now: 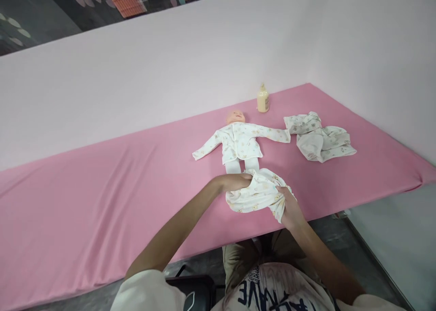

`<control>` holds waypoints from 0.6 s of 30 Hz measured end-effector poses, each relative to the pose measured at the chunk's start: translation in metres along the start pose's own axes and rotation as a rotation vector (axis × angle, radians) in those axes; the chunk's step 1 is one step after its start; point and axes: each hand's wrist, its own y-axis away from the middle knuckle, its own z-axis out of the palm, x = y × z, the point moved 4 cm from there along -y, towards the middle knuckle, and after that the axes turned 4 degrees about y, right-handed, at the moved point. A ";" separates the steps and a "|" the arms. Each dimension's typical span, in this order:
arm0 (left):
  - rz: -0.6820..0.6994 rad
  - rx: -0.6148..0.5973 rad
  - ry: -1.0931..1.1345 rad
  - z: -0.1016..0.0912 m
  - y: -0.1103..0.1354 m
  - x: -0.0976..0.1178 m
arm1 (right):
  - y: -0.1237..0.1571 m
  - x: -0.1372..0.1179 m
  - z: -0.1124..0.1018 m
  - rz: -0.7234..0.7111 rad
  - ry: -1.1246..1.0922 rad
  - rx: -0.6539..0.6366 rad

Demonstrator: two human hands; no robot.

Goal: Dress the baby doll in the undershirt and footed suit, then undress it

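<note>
A baby doll [235, 116] lies on its back on the pink-covered table, wearing a white printed long-sleeved top [240, 138] with both sleeves spread out. Its white legs [233, 166] point toward me. Just below the feet I hold a white printed baby garment [255, 195], bunched up so its cut is hard to make out. My left hand [236, 182] grips it from the left, fingers partly hidden in the cloth. On the opposite side, my right hand [289, 206] is closed on the fabric, thumb on top.
To the right of the doll lies a crumpled pile of printed baby clothes [320, 137]. A pale yellow pump bottle [263, 98] stands at the back by the white wall [153, 84]. The pink tablecloth [102, 202] has folds on the left; its front edge is close to my lap.
</note>
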 end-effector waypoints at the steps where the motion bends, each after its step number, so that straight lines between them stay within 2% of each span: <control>1: -0.003 -0.050 -0.014 -0.003 0.010 0.002 | 0.000 0.000 0.000 -0.006 -0.009 -0.002; 3: 0.059 -0.053 -0.009 -0.007 0.027 0.007 | -0.001 0.001 0.003 0.002 -0.013 -0.023; 6: 0.185 0.150 0.029 -0.005 0.042 0.012 | 0.001 0.007 0.010 0.041 -0.018 -0.095; 9: 0.249 0.338 -0.014 0.014 0.047 0.014 | 0.004 0.012 0.019 0.088 -0.042 -0.145; 13: 0.358 0.541 -0.243 0.043 0.053 0.018 | 0.008 0.014 0.031 0.122 -0.027 -0.183; 18: 0.375 0.776 -0.655 0.067 0.063 0.013 | 0.011 0.014 0.046 0.169 -0.016 -0.237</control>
